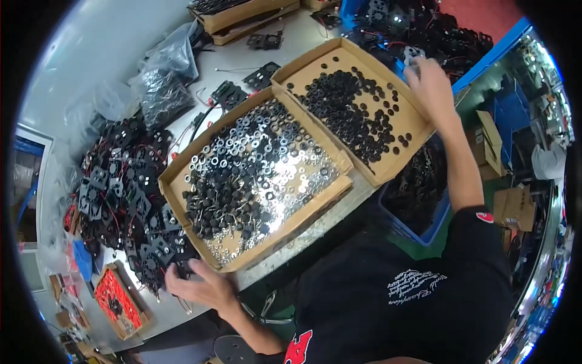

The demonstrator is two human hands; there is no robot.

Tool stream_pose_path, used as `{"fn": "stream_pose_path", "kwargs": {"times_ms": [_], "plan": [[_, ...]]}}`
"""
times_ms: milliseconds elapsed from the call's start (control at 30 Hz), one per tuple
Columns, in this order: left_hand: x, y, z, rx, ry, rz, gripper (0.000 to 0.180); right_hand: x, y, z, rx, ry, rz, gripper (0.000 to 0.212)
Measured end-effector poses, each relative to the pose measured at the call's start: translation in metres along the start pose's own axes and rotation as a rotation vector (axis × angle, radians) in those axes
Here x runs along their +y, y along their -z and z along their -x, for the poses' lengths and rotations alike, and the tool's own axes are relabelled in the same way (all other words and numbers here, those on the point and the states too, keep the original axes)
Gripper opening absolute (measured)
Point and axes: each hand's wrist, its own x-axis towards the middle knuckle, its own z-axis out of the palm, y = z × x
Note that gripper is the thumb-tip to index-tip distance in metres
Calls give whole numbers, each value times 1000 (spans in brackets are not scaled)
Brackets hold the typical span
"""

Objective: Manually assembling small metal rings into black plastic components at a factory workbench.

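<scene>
Two trays (pixel 306 212) at the table's (pixel 236 59) edge could spill if bumped, left hand's (pixel 206 288) fingers apart, right hand's (pixel 433 91) unclear.

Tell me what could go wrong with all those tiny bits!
The right hand reaches past the tray of black rings; a bump might spill some. The tray of washers sits close to the table edge, so a nudge could send bits over it. Beside the left hand, the heap of loose black parts could slide if knocked.
</scene>
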Motion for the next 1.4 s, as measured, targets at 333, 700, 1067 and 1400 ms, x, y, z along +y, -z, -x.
{"fn": "stream_pose_path", "kwargs": {"times_ms": [333,700,1067,1400], "plan": [[-7,-10,-4,-20,23,-17,51,25,-13,-58,-421,-196,287,40],[16,23,14,53,-22,507,18,-27,46,-23,183,-217,-1038,26],[125,46,22,-515,70,1113,42,-197,52,124,-437,-315,-1789,19],[121,49,0,-739,321,1043,75,-226,42,183,-311,683,-1255,35]]}}
